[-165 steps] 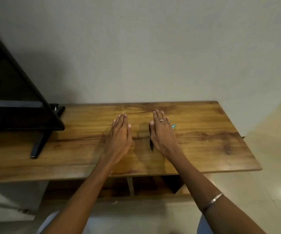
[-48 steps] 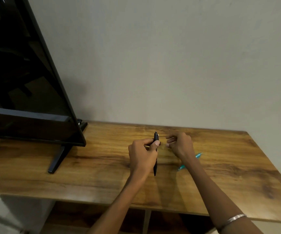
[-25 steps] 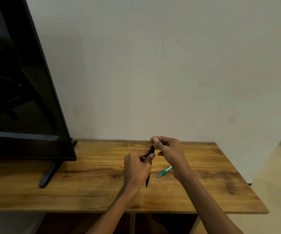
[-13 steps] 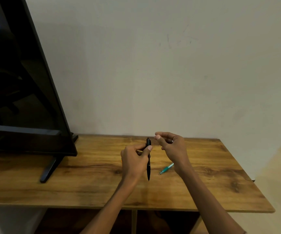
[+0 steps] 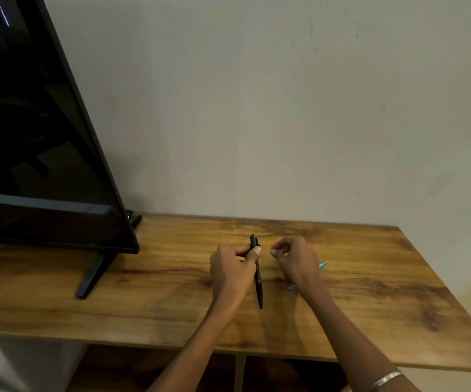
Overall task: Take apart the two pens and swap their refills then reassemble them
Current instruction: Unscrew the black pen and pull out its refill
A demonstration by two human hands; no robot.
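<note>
A black pen stands nearly upright over the wooden table, tip pointing down toward me. My left hand grips its upper half between thumb and fingers. My right hand hovers just right of the pen's top with fingers curled and thumb pinched to the forefinger. It does not touch the pen, and nothing shows in it. A teal pen lies flat on the table behind my right wrist, which covers its middle.
A large black television stands on the table's left part, its foot reaching toward the front. A plain wall runs behind the table. The right and front table edges are close, with open shelves below.
My right hand has drawn slightly right, away from the top of the black pen. My left hand still holds the pen. The teal pen has not moved.
</note>
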